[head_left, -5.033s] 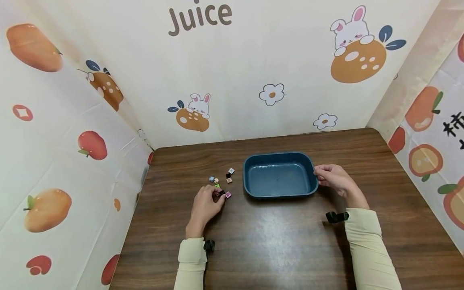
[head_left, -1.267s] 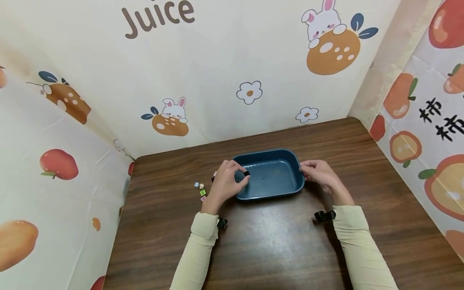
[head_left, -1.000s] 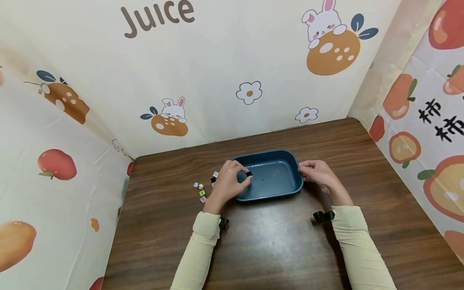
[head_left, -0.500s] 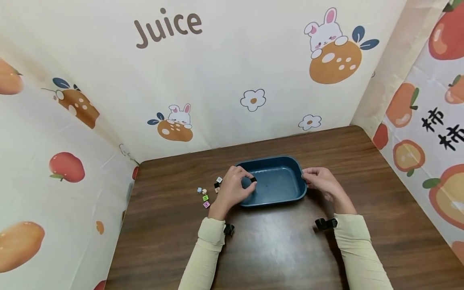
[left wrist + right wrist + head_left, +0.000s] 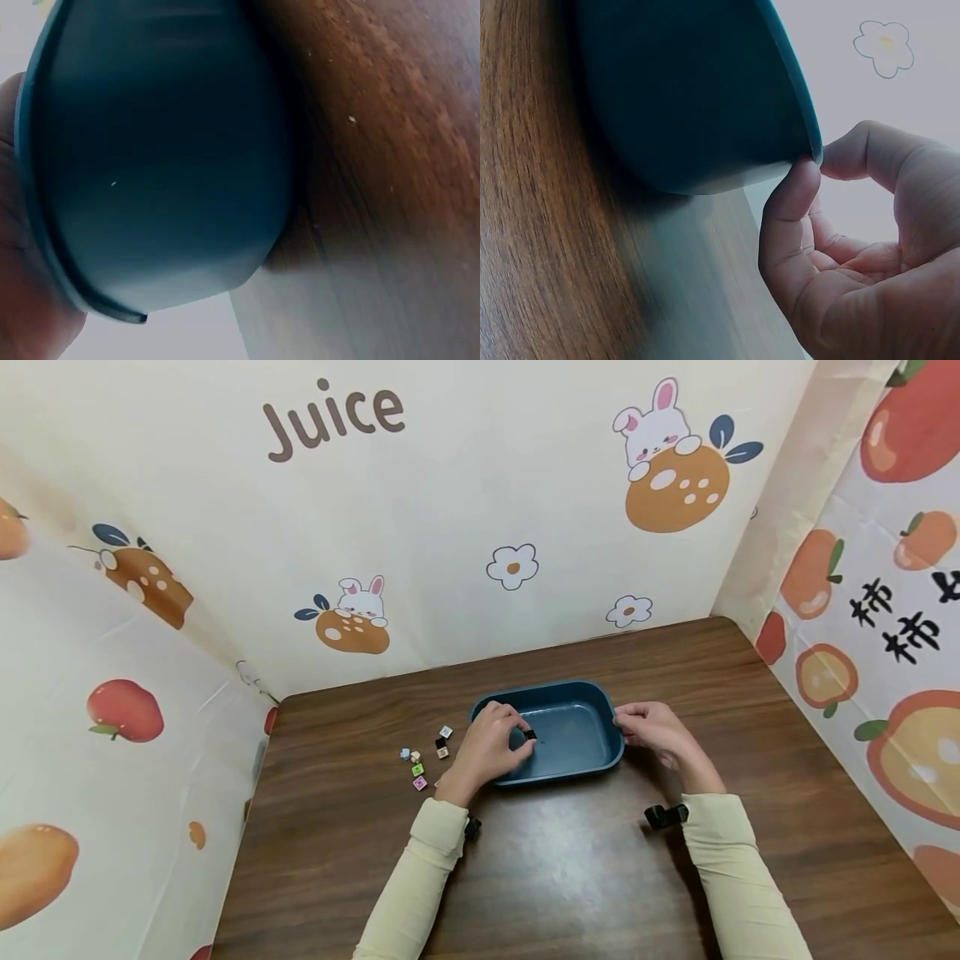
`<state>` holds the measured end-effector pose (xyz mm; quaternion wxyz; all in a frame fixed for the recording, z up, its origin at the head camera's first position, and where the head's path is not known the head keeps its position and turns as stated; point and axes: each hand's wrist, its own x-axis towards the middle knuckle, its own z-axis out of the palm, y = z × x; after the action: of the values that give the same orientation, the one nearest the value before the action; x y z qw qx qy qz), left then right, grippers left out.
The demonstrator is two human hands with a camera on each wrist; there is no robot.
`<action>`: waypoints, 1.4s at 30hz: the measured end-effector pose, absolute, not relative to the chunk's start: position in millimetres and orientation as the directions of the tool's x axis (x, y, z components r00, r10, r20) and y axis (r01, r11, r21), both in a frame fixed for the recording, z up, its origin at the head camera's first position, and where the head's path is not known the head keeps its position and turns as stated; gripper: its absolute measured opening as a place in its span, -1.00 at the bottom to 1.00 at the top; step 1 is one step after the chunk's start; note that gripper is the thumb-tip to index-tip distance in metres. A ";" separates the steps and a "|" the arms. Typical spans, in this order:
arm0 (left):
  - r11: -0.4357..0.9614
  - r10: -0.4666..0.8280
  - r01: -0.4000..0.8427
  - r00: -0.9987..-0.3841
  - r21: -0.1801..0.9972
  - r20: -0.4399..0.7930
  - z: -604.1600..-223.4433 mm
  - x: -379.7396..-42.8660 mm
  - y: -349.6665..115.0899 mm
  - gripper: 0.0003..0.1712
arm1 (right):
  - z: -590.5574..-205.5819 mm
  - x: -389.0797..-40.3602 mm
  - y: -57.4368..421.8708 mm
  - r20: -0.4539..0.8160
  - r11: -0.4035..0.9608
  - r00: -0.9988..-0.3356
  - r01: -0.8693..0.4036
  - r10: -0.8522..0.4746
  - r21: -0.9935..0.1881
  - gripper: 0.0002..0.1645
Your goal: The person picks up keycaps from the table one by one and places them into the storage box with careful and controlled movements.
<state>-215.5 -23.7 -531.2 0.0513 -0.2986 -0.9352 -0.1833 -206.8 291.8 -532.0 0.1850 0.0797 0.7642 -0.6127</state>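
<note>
In the head view, my left hand [image 5: 489,748] reaches over the left side of a dark blue plastic basin [image 5: 542,775]. Between its thumb and index finger it pinches a small black block [image 5: 530,735], held above the basin floor. My right hand [image 5: 660,732] grips the basin's right rim; the right wrist view shows thumb and index finger [image 5: 791,191] pinching that edge. The left wrist view has the basin's outer wall [image 5: 165,165] filling the middle, with part of the left hand [image 5: 30,285] at the rim; the block is hidden there.
Several tiny blocks lie loose on the wooden table [image 5: 570,877] left of the basin: a white one [image 5: 446,732], a black one [image 5: 440,743], a green one [image 5: 417,769], a pink one [image 5: 420,783] and others. Printed curtains stand behind and at both sides.
From the loose blocks, my left hand has moved right to above the basin, carrying the black block, and edged slightly further right lately. My right hand stays on the rim. The head view has shifted.
</note>
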 end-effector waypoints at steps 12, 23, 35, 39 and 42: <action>0.753 0.547 0.574 -0.818 0.321 0.180 -534.8 -221.2 -24.6 -0.76 | -528.7 -210.3 287.2 -0.394 0.238 -0.913 0.362 -0.104 -0.901 -0.44; 0.753 0.504 0.548 -0.836 0.364 0.214 -534.7 -220.3 -31.4 -0.73 | -529.0 -210.1 286.1 -0.393 0.223 -0.914 0.364 -0.100 -0.904 -0.44; 0.752 0.498 0.536 -0.843 0.384 0.203 -545.5 -218.1 -34.5 -0.71 | -533.9 -206.9 290.5 -0.392 0.239 -0.917 0.364 -0.080 -0.900 -0.47; 0.748 0.499 0.535 -0.844 0.392 0.200 -546.3 -218.3 -35.1 -0.70 | -534.7 -206.8 291.0 -0.388 0.234 -0.918 0.361 -0.079 -0.903 -0.47; 0.740 0.499 0.536 -0.843 0.408 0.201 -545.2 -217.7 -36.6 -0.69 | -534.4 -207.4 290.3 -0.395 0.236 -0.915 0.368 -0.079 -0.900 -0.46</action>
<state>-217.7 -36.6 -545.2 0.0392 -0.2777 -0.9318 -0.2305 -207.4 290.3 -534.4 0.1827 0.0945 0.7645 -0.6109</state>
